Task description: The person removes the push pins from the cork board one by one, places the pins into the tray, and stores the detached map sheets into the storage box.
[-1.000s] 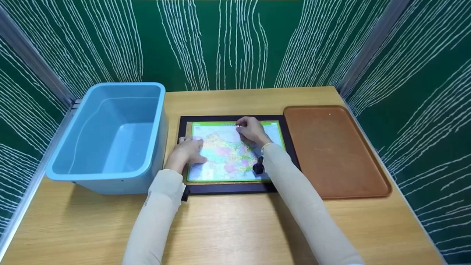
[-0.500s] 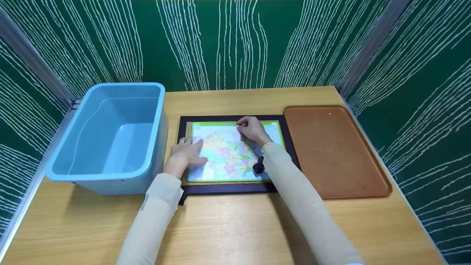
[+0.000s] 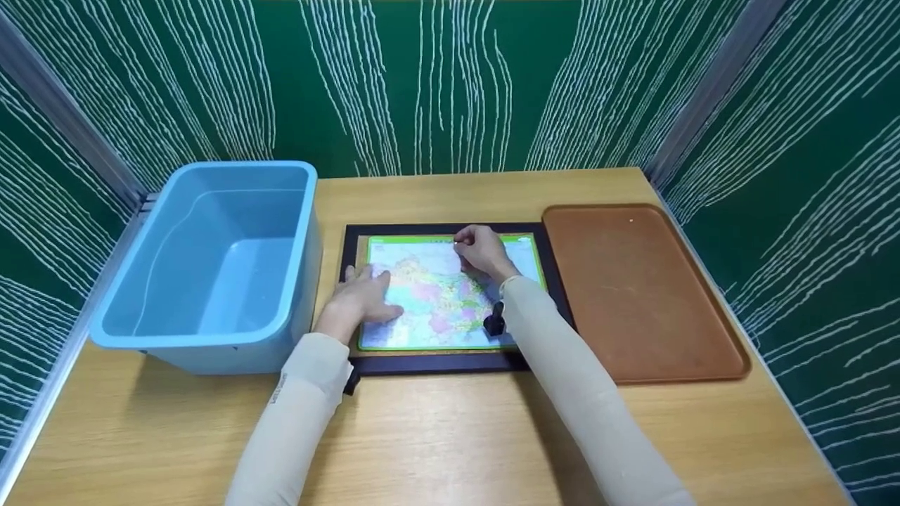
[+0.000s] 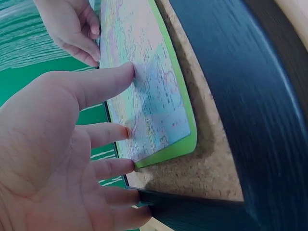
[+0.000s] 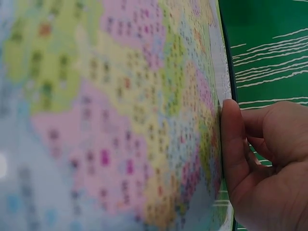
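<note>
The left hand [image 3: 358, 295] touches a rectangular map [image 3: 436, 288] over grainy cork [image 4: 207, 178].

Glossy map [image 3: 429, 277] over rough, grainy cork [image 4: 211, 178], black wood-grained frame [image 4: 231, 72] around it, smooth blue plastic tub [image 3: 204, 341] to its left, matt brown tray [image 3: 640, 302] to its right!

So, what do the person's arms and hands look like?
Left hand and right hand bare, no gloves. Left sleeve: long, off-white, small dark lettering. Right sleeve: same colour, no lettering visible. Small black block at each wrist.
</note>
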`<state>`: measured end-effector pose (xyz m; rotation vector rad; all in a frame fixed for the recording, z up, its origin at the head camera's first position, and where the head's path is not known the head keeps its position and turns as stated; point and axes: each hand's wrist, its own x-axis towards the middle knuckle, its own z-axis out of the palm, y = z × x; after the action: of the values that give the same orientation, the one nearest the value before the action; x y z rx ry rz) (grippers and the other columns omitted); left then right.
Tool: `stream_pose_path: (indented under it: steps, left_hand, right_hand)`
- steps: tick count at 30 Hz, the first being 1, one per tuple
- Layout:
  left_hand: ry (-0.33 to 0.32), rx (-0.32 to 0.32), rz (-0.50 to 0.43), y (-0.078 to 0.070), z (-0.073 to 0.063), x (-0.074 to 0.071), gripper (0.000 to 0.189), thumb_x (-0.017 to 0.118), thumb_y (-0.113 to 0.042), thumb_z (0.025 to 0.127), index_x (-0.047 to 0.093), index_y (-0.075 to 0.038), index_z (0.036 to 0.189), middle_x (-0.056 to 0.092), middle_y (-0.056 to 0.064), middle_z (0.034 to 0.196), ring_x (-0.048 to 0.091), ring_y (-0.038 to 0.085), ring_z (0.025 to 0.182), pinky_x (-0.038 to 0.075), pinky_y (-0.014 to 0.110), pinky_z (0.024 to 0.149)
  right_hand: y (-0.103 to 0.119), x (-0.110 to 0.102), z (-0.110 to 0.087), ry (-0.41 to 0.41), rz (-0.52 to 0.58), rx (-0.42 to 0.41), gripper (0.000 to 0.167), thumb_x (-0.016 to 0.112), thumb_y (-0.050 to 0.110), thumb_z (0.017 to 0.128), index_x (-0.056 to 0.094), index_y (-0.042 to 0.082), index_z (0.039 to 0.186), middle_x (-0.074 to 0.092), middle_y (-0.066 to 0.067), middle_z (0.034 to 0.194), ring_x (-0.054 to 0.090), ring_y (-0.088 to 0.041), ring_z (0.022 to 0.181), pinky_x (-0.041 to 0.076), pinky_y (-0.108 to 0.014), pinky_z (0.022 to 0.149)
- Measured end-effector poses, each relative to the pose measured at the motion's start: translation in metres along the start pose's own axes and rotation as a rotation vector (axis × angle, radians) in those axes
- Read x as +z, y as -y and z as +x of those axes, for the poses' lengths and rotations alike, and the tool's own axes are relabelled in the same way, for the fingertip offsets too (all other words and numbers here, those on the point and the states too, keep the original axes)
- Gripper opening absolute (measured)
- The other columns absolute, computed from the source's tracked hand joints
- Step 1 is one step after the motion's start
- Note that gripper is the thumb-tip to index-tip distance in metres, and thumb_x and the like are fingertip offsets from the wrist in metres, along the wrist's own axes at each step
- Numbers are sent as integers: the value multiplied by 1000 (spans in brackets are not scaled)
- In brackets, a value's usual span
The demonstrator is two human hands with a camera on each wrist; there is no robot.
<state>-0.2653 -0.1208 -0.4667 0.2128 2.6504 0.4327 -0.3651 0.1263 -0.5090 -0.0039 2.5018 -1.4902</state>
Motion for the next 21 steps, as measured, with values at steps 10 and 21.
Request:
stream_pose_path:
  steps: [10,21]
  left_hand:
    - [-35,13,2,3,1,1,83,66,-50,94,31,-13,161,16,22,166,2,51,151,13,64,118]
    - [-51,27,3,7,1,3,84,62,-52,95,29,-13,161,14,22,167,-2,52,150,8,65,119]
  right_hand:
    - [-2,-3,0,0,33,-5,17,64,14,101,70,7,114,64,-10,100,60,-19,71,54,-29,59]
    - [4,-3,-1,2,48,57,16,64,15,101,69,10,115,63,-9,101,61,-20,74,56,-29,60]
